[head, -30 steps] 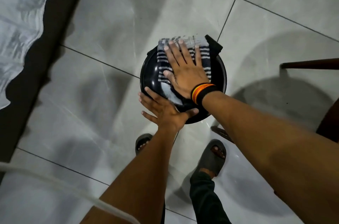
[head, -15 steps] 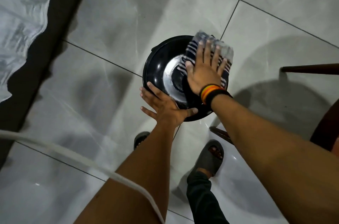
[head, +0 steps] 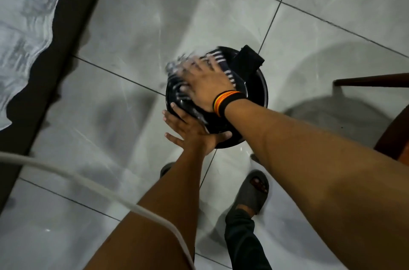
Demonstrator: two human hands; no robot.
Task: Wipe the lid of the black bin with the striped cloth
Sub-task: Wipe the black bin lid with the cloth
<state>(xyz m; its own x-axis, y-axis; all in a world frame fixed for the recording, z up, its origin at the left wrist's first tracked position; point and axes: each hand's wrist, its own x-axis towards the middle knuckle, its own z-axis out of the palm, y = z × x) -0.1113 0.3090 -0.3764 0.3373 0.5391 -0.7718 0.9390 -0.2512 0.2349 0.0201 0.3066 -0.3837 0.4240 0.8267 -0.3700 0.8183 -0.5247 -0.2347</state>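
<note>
A round black bin (head: pixel 257 92) stands on the tiled floor below me, its glossy lid facing up. My right hand (head: pixel 208 84), with a striped wristband, presses flat on the black-and-white striped cloth (head: pixel 219 59) over the far-left part of the lid; hand and cloth are motion-blurred. My left hand (head: pixel 190 130) rests with spread fingers against the lid's near-left rim, holding nothing. A black flap (head: pixel 249 61) sticks up at the bin's far edge.
Grey floor tiles (head: pixel 132 26) surround the bin. A dark strip and white fabric (head: pixel 24 26) run along the left. A wooden chair (head: pixel 376 80) stands at the right. A white cable (head: pixel 88 183) crosses the lower left. My sandalled foot (head: pixel 252 192) is just behind the bin.
My right hand has swept the cloth from the lid's right side across to its far-left side. My left hand has stayed on the near rim.
</note>
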